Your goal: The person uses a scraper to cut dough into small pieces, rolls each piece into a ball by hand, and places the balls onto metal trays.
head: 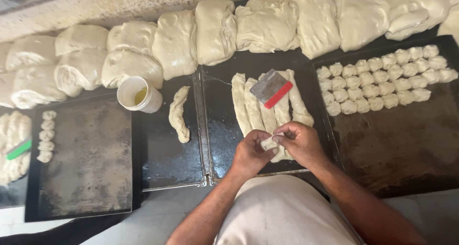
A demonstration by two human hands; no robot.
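Note:
My left hand (251, 152) and my right hand (299, 142) meet over the near end of several long dough strips (248, 104) lying side by side on a dark oily tray (222, 135). Both hands pinch a small lump of dough (272, 142) at the end of one strip. A metal dough scraper with a red handle (271, 88) rests on top of the strips, just beyond my fingers.
Large folded dough slabs (215, 32) line the back wall. Rows of small dough pieces (382, 80) fill a tray on the right. A white cup of oil (138, 94), a lone dough strip (179, 113), and a tray with a few pieces (46, 135) lie left.

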